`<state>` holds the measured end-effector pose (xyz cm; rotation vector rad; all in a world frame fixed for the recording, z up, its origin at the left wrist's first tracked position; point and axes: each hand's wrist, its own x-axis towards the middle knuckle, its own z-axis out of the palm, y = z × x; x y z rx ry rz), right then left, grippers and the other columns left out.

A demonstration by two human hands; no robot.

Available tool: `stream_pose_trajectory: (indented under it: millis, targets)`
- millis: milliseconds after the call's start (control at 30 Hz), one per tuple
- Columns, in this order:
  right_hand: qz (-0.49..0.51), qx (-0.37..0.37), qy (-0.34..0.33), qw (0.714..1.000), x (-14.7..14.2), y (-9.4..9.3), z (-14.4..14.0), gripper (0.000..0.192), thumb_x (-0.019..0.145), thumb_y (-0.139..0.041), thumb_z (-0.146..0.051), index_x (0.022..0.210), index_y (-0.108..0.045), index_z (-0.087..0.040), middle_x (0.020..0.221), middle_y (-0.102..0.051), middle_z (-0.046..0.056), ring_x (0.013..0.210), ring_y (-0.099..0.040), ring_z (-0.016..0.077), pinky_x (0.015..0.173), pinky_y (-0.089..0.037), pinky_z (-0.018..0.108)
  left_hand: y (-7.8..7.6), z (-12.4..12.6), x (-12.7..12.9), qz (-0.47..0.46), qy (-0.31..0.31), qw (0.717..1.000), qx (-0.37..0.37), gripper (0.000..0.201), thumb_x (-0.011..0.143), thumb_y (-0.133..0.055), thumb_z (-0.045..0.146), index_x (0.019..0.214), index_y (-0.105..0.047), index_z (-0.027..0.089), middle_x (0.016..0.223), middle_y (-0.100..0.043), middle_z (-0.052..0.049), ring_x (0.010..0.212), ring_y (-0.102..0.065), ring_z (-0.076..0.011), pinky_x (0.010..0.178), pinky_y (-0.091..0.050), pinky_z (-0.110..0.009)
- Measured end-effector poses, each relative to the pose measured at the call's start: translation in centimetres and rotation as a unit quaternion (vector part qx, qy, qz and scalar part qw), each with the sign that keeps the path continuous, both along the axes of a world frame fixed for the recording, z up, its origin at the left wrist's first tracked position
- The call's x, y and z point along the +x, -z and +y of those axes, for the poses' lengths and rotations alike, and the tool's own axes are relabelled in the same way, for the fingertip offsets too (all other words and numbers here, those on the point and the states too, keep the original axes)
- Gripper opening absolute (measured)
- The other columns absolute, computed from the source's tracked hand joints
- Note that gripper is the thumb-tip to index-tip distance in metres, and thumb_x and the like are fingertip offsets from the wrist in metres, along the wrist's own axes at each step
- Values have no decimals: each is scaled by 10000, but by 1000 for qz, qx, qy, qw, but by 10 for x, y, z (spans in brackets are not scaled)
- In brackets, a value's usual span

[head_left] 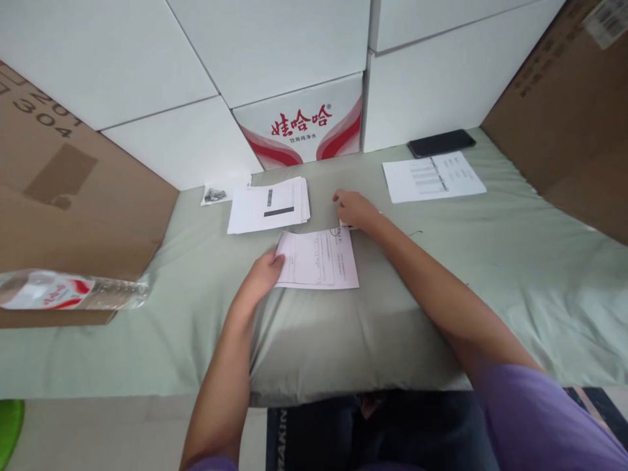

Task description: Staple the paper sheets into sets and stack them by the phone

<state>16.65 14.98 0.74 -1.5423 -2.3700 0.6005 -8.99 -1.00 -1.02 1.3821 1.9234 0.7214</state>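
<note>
Both hands are down on the printed form [318, 260], which lies flat on the pale green sheet [490, 261] covering the counter, right in the middle of the view. The left hand [262, 275] is at the form's left edge, fingers [275, 260] together, curled over that edge and holding it down. The right hand [354, 209] sits at the form's far right corner, palm down, fingers bunched loosely together; whether they pinch the corner or only rest there, I cannot tell, though something small and white peeks out just under the hand.

Just beyond the form, and a touch to its left, a stack of papers [269, 207] lies with a dark bar printed on the top sheet. Further left of that stack, a small plastic bag [214, 194] with something dark inside. Well off to the form's right, a single sheet [434, 176] with printed columns, and touching its far edge, a black phone [441, 142] lying flat.

Behind the form, up against the back, a white carton with red lettering [307, 124] stands among plain white boxes. Far to the form's left, a water bottle [73, 290] lies on its side on a brown cardboard box [73, 216]. A purple sleeve [534, 418] shows on the right arm.
</note>
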Motion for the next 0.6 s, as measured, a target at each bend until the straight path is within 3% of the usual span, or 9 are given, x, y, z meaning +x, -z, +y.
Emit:
stream_pose_trajectory:
  millis: [400, 600]
  targets:
    - [-3, -28, -64, 998, 6, -4, 3, 533, 824, -507, -75, 1350, -572, -132, 1109, -714, 149, 1002, -630, 254, 820, -447, 319, -3, 1, 2, 51, 16, 999, -13, 374, 871, -484, 403, 973, -725, 137, 1003, -773, -158, 980, -700, -351, 921, -521, -474]
    - [8, -29, -57, 998, 7, -2, 5, 537, 833, -505, -84, 1363, -564, -144, 1107, -714, 147, 1007, -632, 258, 838, -463, 330, -1, 1, 2, 63, 32, 997, -11, 399, 884, -454, 412, 962, -724, 129, 1002, -771, -169, 974, -703, -352, 909, -531, -477]
